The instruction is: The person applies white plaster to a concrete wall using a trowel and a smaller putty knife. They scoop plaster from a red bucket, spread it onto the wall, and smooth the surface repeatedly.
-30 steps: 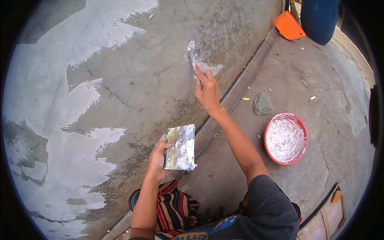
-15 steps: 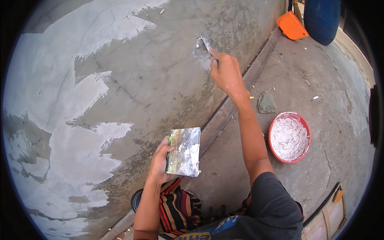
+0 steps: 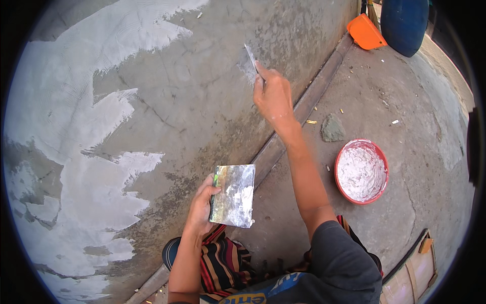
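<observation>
My right hand [image 3: 275, 96] is wrapped round the handle of a putty knife [image 3: 251, 57], its thin blade at the grey wall [image 3: 177, 86]. Beside the blade lies a small pale smear of putty [image 3: 244, 71]. Closer to me, my left hand [image 3: 201, 206] grips the left edge of a flat rectangular board [image 3: 232, 195], thumb on top. White putty [image 3: 245, 198] is smeared on the board's right half. To the right of my right forearm, a red bowl [image 3: 338, 188] of whitish putty stands on the floor.
Broad patches of pale putty [image 3: 96, 187] cover the wall's left part. A ledge [image 3: 304, 104] runs along the wall's foot. On the floor are a stone [image 3: 332, 127], an orange dustpan [image 3: 365, 33], a blue barrel [image 3: 403, 25] and a wooden-framed panel [image 3: 405, 278] at lower right.
My right hand and the putty knife have shifted left along the wall, and a loose white bit of putty by the blade no longer shows. My left hand keeps its grip on the board.
</observation>
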A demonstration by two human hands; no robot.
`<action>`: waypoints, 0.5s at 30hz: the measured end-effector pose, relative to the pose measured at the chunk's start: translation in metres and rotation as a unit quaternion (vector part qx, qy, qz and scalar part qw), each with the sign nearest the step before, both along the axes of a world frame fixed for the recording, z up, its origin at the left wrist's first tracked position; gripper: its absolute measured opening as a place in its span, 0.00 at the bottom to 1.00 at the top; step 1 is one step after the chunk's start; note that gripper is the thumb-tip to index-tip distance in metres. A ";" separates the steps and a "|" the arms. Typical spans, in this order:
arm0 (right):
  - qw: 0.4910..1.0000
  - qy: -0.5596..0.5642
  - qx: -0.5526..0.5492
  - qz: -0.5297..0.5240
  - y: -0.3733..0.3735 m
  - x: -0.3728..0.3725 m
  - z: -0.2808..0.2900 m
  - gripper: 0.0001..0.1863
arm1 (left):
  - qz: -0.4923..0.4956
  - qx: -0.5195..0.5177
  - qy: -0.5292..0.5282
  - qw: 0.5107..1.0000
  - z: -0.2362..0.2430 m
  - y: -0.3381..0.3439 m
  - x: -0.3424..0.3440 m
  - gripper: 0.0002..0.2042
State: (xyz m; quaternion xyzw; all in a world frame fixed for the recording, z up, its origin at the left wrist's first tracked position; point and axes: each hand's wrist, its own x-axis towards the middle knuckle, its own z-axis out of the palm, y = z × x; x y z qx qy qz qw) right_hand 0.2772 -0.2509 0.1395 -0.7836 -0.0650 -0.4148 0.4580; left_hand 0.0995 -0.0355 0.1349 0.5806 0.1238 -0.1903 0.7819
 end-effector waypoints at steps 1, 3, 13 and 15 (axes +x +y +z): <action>1.000 0.001 0.011 0.007 0.018 0.003 -0.007 0.21 | 0.002 0.004 0.000 1.000 -0.001 0.001 0.000 0.23; 0.999 0.003 0.031 0.020 0.061 -0.004 -0.024 0.23 | -0.002 -0.001 -0.012 1.000 -0.001 0.003 0.001 0.23; 0.992 0.056 0.036 0.106 -0.010 -0.025 -0.007 0.21 | 0.031 -0.026 -0.025 0.999 0.006 0.014 -0.011 0.28; 0.981 0.127 0.081 0.120 -0.034 -0.016 0.019 0.21 | 0.020 -0.022 -0.027 0.999 0.006 0.015 -0.012 0.28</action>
